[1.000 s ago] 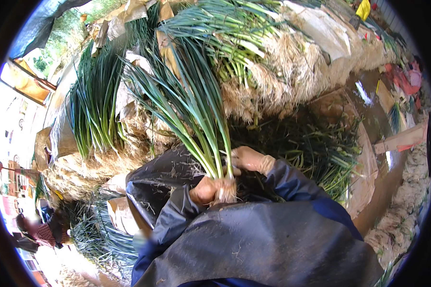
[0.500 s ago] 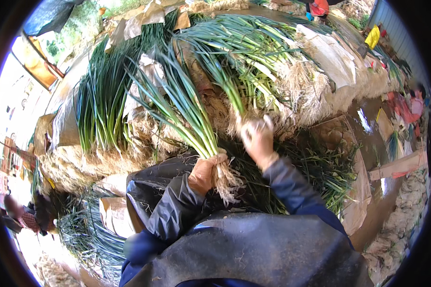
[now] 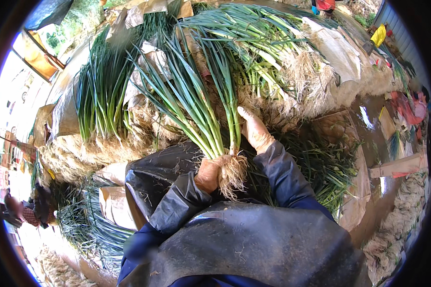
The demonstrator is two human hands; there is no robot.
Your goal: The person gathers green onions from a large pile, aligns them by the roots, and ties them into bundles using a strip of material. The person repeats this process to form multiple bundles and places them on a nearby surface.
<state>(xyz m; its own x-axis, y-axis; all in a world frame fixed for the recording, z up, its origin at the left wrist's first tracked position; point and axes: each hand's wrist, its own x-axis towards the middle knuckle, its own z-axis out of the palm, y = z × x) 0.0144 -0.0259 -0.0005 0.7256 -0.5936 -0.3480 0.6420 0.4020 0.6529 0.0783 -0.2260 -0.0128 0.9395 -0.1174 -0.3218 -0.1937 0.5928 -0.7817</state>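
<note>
My left hand (image 3: 209,175) is closed around the lower stems of a bunch of green onions (image 3: 202,129), just above their pale, stringy roots. The long green leaves fan up and away to the left. At the bunch's right side stands another green onion (image 3: 232,117), its base against the others by my left thumb. Beside that stalk is my right hand (image 3: 256,132), open, with the thumb raised and apart. Its other fingers are partly hidden. Beyond my hands lies a heap of loose green onions (image 3: 268,62), roots toward me.
A neat pile of green onions (image 3: 98,100) lies at the left, leaves pointing away. Dark leaf trimmings (image 3: 316,167) cover the area right of my lap. A black plastic sheet (image 3: 160,167) lies by my left forearm. Another person (image 3: 31,213) is at the far left.
A green onion from the heap side has come against the bunch in my left hand. My right hand has opened beside it, and its thumb has spread.
</note>
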